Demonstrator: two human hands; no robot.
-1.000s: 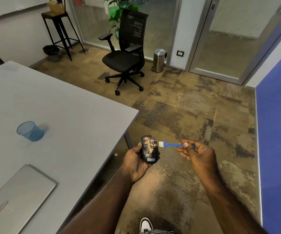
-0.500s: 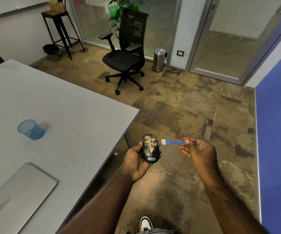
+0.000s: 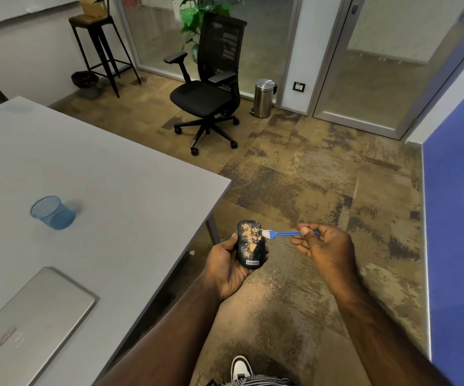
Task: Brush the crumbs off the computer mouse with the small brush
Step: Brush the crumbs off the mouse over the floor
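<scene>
Head view: the left hand (image 3: 226, 263) grips a black mouse (image 3: 250, 244) speckled with tan crumbs (image 3: 251, 236), held off the table (image 3: 108, 174) corner. At its 3 o'clock, the right hand (image 3: 326, 243) pinches a blue brush (image 3: 279, 234), bristles touching the mouse's edge.

A small grey label at the computer mouse's (image 3: 251, 244) 6 o'clock end reads "Lenovo" (the closed laptop's (image 3: 30, 324) lid logo is illegible).

Crumb-dusted black mouse (image 3: 250, 245); blue brush (image 3: 281, 234) bristles touching it.
</scene>
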